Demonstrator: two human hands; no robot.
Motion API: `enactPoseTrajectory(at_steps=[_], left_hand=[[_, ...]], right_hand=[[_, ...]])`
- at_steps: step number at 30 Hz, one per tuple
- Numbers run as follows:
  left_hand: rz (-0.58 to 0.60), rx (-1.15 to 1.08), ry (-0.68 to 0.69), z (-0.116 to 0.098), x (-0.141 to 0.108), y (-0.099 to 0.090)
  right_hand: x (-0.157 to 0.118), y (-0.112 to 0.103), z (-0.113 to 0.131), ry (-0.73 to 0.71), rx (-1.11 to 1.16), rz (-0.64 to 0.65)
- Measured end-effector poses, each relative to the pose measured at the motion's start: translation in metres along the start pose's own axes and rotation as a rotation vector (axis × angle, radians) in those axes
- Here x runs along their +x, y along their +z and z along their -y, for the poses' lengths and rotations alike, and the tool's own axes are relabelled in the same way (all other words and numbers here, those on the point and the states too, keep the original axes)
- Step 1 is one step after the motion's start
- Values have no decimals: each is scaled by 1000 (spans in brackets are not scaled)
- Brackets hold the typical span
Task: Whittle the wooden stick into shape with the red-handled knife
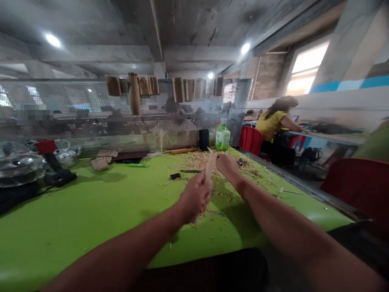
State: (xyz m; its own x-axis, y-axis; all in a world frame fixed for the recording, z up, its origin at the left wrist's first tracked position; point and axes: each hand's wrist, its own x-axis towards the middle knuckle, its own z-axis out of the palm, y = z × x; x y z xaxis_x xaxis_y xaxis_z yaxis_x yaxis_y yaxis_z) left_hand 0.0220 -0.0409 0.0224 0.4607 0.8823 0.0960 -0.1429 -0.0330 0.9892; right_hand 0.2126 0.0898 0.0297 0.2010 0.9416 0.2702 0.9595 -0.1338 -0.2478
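My left hand (196,198) is shut around a flat, pale wooden stick (209,170), which rises from my fist towards my right hand. My right hand (227,168) is closed just beside the stick's upper end, with a thin pointed tip (209,150) showing past it, probably a small carving knife; its handle is hidden. Both hands hover over the bright green table (75,227), above a scatter of wood shavings (203,161). A slim knife (191,171) lies on the table near the shavings, beyond my hands.
A green bottle (223,138) and a black cup (204,140) stand at the far edge before a perforated metal screen (91,105) hung with paper-wrapped pieces. A red-and-black machine (51,162) and glass lids (18,168) sit left. A co-worker in yellow (270,125) sits at the right, beyond a red chair (251,140).
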Motion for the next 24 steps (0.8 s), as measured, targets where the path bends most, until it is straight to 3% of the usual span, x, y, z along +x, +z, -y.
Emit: enactPoseTrajectory(at_steps=[4,7,13,24], left_hand=[[-233,-11,-56,2,20,-30],[-277,-33,-49,8,33,-44],[-241,-3,20,9,33,-36],[-264,39,-50,-7,19,-23]], right_hand=[[-5,6,13,-15,75,-101],[-22,13,37,-169,60,-72],[-45,17,54,-396,-52,-47],[-33,19,50,-451,-61,-125]])
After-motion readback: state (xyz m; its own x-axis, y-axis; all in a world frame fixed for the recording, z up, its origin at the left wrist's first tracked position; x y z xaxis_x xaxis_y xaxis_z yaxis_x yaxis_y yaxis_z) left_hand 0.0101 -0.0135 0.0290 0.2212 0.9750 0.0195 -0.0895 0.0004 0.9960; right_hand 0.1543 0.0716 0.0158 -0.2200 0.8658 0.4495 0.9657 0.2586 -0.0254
